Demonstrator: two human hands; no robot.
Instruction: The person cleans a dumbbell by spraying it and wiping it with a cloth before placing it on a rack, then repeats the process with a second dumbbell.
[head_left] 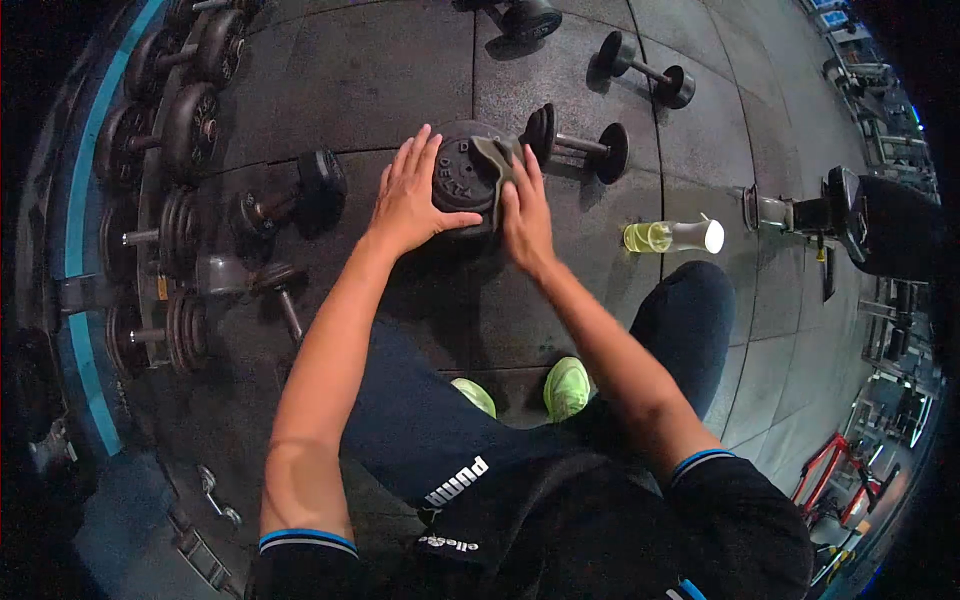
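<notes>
A round black dumbbell head or weight plate (455, 185) with raised "DELTA" lettering faces up in front of me; what lies beneath it is hidden. My left hand (408, 200) rests against its left edge, fingers stretched out and thumb spread along the near rim. On the right side, my right hand (527, 215) holds a grey-green cloth (490, 152) pressed against the weight's top and edge. Part of the lettering disappears under the cloth.
Dumbbells lie around: one (578, 145) just right, another (648, 70) farther off, one (288, 195) at left. A loaded rack (150, 240) lines the left side. A bottle with yellow-green liquid (672, 237) is on the black mat floor (375, 75). A bench (890, 225) stands right.
</notes>
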